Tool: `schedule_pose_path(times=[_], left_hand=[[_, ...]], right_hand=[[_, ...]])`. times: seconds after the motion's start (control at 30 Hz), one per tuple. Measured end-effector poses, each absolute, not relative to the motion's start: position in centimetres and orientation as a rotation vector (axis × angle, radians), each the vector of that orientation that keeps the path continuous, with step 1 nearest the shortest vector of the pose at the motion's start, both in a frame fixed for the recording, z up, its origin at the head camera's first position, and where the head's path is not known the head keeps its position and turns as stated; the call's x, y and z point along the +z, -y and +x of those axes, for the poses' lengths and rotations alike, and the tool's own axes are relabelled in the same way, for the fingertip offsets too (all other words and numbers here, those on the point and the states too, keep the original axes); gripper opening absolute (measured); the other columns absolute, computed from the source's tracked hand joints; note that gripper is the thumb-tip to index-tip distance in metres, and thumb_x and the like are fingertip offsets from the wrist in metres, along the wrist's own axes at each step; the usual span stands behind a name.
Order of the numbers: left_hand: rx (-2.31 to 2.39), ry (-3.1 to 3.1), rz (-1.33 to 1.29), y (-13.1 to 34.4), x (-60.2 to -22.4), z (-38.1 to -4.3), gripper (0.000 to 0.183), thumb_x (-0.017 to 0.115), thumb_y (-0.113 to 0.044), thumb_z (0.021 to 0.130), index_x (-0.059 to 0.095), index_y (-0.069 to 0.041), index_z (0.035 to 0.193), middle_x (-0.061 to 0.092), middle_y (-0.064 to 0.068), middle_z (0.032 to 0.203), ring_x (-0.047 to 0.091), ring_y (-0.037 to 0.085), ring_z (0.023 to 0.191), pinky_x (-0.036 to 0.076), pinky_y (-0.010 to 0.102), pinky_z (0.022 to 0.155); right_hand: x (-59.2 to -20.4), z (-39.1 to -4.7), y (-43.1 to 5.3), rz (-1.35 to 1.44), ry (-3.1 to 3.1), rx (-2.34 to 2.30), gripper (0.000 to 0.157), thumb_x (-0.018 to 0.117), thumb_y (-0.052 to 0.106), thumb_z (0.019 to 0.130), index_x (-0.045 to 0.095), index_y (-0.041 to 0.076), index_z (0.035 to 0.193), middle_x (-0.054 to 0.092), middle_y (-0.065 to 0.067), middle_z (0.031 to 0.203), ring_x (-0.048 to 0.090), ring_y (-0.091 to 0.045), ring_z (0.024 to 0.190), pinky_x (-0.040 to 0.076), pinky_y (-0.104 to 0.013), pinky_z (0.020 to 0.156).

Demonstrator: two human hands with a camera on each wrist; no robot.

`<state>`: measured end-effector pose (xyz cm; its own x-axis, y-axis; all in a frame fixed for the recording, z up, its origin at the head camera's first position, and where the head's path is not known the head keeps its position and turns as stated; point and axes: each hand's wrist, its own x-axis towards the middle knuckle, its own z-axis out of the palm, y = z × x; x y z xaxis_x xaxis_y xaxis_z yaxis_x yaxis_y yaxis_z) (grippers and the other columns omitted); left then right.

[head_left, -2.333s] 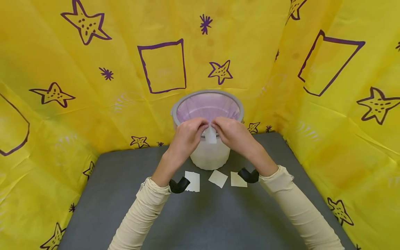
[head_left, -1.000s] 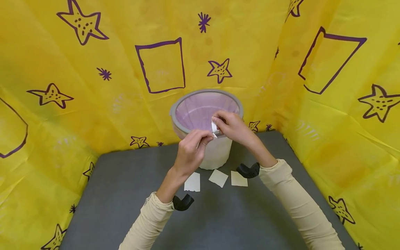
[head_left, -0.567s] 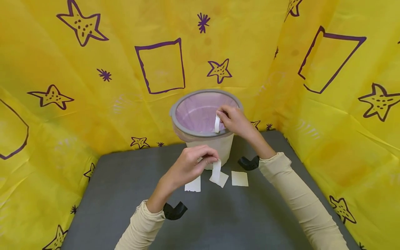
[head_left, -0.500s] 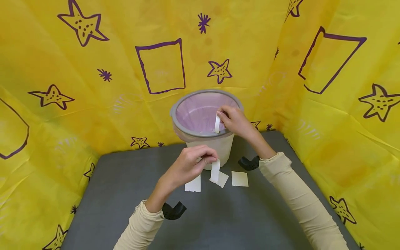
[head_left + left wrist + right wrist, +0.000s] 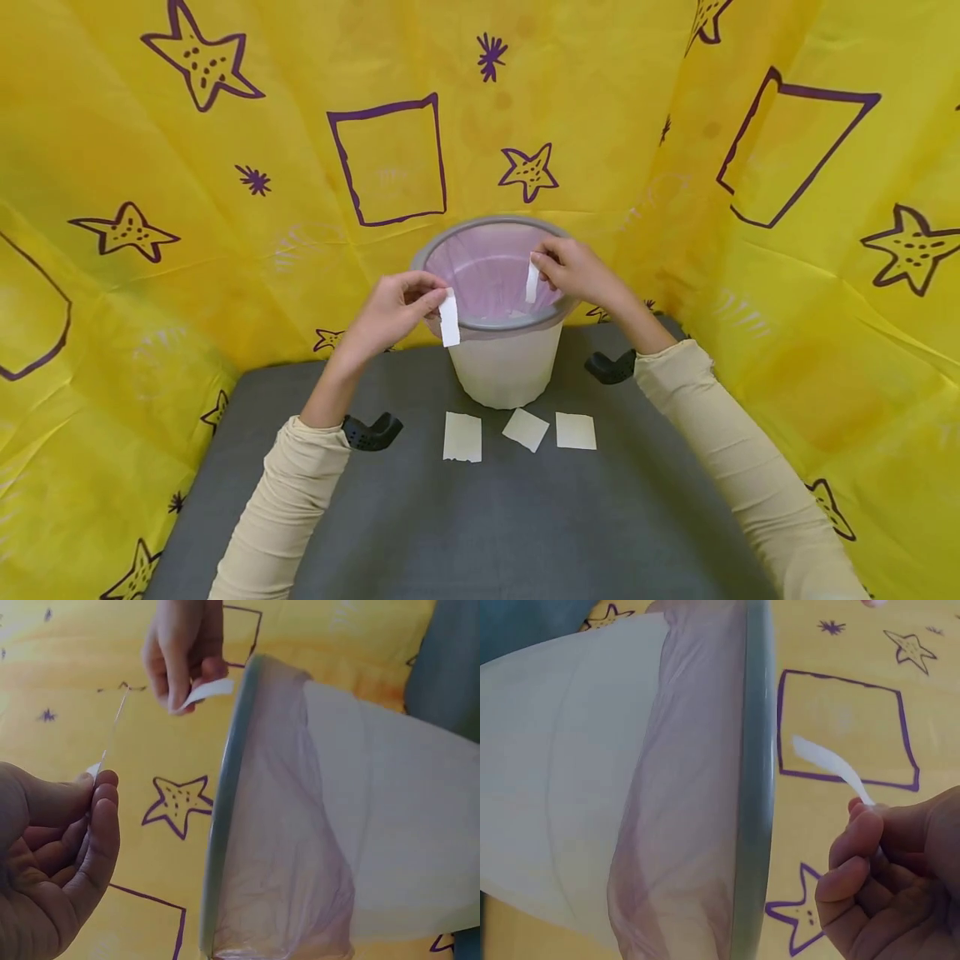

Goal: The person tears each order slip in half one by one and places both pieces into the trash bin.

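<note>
My left hand (image 5: 393, 310) pinches a narrow white paper strip (image 5: 449, 318) between thumb and fingers, at the left side of the bin's rim. In the left wrist view that strip shows nearly edge-on. My right hand (image 5: 573, 268) pinches a second white strip (image 5: 825, 759), which hangs over the bin's opening in the head view. The white bin (image 5: 506, 367) has a grey rim (image 5: 495, 323) and a translucent pinkish-purple liner bag (image 5: 487, 258) folded over it. Small pale scraps lie low inside the liner.
In front of the bin lie three white paper pieces: a left one (image 5: 462, 437), a tilted middle one (image 5: 526, 430) and a right one (image 5: 576, 431). They rest on a dark grey table (image 5: 480, 533). Yellow patterned curtains (image 5: 300, 150) stand close behind and at both sides.
One piece of paper between both hands has been torn into two strips. My left hand dipped toward the table, then rose to the bin's left side. My right hand moved slightly up and right.
</note>
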<state>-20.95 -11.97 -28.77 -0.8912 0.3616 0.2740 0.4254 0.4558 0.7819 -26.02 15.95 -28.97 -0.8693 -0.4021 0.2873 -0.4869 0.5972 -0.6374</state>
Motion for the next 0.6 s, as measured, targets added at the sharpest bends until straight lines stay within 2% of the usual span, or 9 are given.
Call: schedule_pose_path(times=[0.17, 0.37, 0.47, 0.53, 0.6], left_hand=[[-1.446, 2.703, -0.628, 12.7, -27.5, -22.8, 0.024, 0.059, -0.013, 0.096, 0.065, 0.005, 0.112, 0.066, 0.020, 0.102, 0.063, 0.013, 0.077, 0.057, 0.028, 0.075], [-1.367, 2.839, -0.578, 11.7, -25.9, -28.1, 0.030, 0.057, -0.016, 0.098, 0.064, 0.005, 0.118, 0.067, 0.017, 0.101, 0.063, 0.014, 0.078, 0.057, 0.028, 0.079], [-1.329, 2.902, -0.569, 10.4, -25.6, -29.7, 0.028, 0.057, -0.015, 0.097, 0.065, 0.002, 0.118, 0.067, 0.015, 0.100, 0.064, 0.018, 0.079, 0.057, 0.031, 0.080], [-1.308, 2.938, -0.591, 9.3, -25.7, -30.3, 0.028, 0.056, -0.016, 0.098, 0.065, 0.002, 0.118, 0.067, 0.018, 0.102, 0.066, 0.023, 0.084, 0.057, 0.034, 0.084], [-1.129, 2.982, -0.667, 8.1, -26.0, -30.8, 0.033, 0.051, -0.018, 0.101, 0.062, 0.003, 0.123, 0.065, 0.021, 0.113, 0.065, 0.028, 0.099, 0.053, 0.038, 0.093]], right_hand=[[-28.6, -26.6, -16.4, 0.736, 2.772, 1.146, 0.019, 0.050, 0.012, 0.101, 0.058, -0.001, 0.092, 0.054, -0.008, 0.071, 0.050, -0.016, 0.061, 0.043, -0.022, 0.055], [-27.3, -28.7, -16.9, 0.706, 2.828, 1.151, 0.021, 0.048, 0.013, 0.101, 0.058, -0.002, 0.091, 0.052, -0.004, 0.068, 0.048, -0.015, 0.059, 0.039, -0.021, 0.053], [-26.8, -29.4, -16.5, 0.714, 2.897, 1.145, 0.024, 0.047, 0.015, 0.102, 0.060, -0.002, 0.091, 0.053, -0.004, 0.067, 0.049, -0.015, 0.059, 0.042, -0.023, 0.056], [-26.8, -29.7, -15.8, 0.718, 2.951, 1.124, 0.026, 0.046, 0.018, 0.103, 0.061, -0.001, 0.093, 0.057, -0.007, 0.071, 0.053, -0.018, 0.062, 0.046, -0.026, 0.059], [-26.9, -30.2, -14.8, 0.728, 2.985, 1.027, 0.030, 0.044, 0.020, 0.104, 0.062, -0.002, 0.098, 0.061, -0.012, 0.078, 0.060, -0.024, 0.068, 0.050, -0.031, 0.066]])
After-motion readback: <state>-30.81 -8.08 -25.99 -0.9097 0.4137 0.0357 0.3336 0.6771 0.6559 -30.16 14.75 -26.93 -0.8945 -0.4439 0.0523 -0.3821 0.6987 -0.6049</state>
